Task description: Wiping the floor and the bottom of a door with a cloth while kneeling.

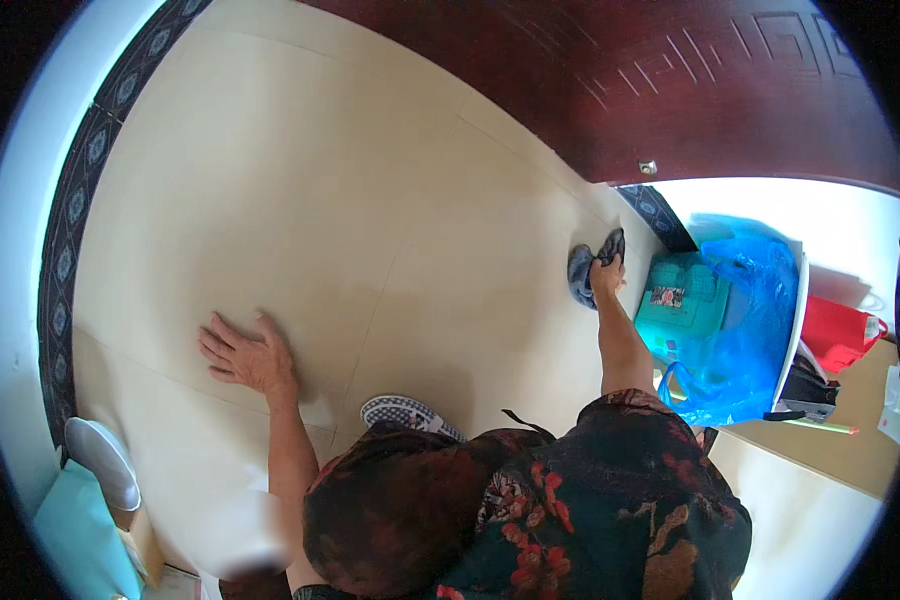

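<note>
My right hand (607,276) is closed on a dark grey cloth (582,274), which lies bunched on the beige tiled floor (330,172) close to the wall corner. My left hand (251,356) is spread over the floor at the left, palm down, with its fingers apart and nothing in it. Whether that palm bears on the tiles cannot be told. A checkered shoe (409,415) shows between the arms, beside my dark floral clothing.
A dark red door (645,97) spans the top right. At the right, a blue plastic bag (750,337) and a teal container (682,307) stand near a red bag (840,334). Patterned skirting (64,262) edges the left wall, with a white basin (105,461) and a light blue box (86,532) below.
</note>
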The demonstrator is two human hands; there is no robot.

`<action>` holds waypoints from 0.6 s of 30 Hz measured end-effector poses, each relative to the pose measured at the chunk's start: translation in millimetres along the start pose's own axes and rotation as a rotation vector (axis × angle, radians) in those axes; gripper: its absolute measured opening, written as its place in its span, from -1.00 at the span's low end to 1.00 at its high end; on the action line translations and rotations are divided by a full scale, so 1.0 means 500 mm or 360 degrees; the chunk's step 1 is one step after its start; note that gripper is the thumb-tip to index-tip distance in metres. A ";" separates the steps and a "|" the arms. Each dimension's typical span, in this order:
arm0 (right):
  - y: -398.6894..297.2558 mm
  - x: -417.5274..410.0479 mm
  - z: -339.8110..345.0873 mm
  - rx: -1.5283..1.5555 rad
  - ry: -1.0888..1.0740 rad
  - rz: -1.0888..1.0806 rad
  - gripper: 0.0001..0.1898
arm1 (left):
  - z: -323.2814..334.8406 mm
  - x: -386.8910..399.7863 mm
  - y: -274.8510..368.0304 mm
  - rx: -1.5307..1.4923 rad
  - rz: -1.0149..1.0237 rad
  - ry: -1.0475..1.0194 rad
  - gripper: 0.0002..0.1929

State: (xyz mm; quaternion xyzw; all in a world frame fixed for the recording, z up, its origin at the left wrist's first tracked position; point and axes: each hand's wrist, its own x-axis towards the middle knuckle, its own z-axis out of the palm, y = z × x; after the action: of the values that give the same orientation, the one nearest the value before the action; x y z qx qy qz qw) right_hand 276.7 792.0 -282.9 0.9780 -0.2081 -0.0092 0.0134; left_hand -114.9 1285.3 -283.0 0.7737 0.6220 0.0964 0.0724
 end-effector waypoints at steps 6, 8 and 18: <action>-0.143 -0.070 0.011 0.0029 -0.0002 0.0234 -0.33 | 0.000 -0.006 0.000 0.0045 0.0002 -0.0012 -0.14; -0.225 -0.096 -0.007 -0.0091 0.0036 0.0107 -0.36 | 0.010 -0.003 -0.006 0.0039 -0.0003 -0.0085 -0.11; -0.628 -0.267 -0.021 0.0152 0.0118 -0.0984 -0.35 | -0.003 0.002 0.000 0.0008 0.0028 -0.0250 -0.02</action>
State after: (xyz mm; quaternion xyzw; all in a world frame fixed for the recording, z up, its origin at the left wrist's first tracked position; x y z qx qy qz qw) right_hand 282.6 1133.2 -280.1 0.9941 0.0997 0.0325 -0.0283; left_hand -114.7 1286.5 -281.6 0.7844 0.6079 0.0345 0.1183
